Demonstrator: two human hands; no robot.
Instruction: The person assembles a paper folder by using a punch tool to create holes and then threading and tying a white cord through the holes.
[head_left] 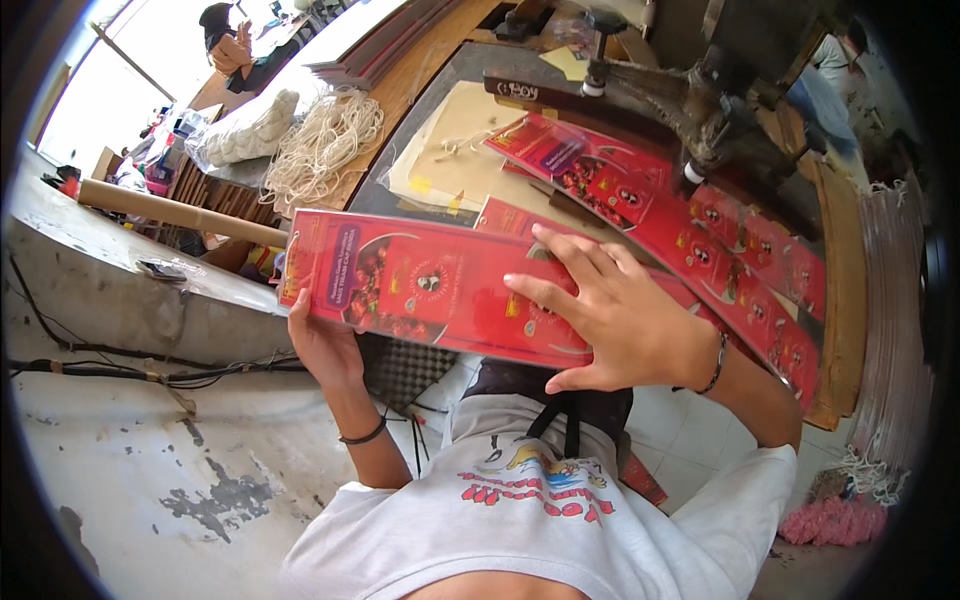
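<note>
A long, glossy red printed strip (pixel 385 285), with food pictures and a purple patch, lies level in front of my body. My left hand (pixel 328 345) grips its left end, thumb over the near edge and fingers underneath. Spread fingers of my right hand (pixel 635 325) rest across the strip's right part, partly covering it. Beneath and beyond it, similar red strips (pixel 625 200) lie at a slant on the worktable, overlapping one another. A small metal ring shows at the held strip's upper left corner.
A dark metal press-like machine (pixel 690 110) stands over the table's far right. Cream sheets (pixel 450 140) lie behind the strips. White cord (pixel 325 135) is heaped at the far left, near a stack of boards (pixel 375 50). Another person (pixel 232 50) is at the upper left.
</note>
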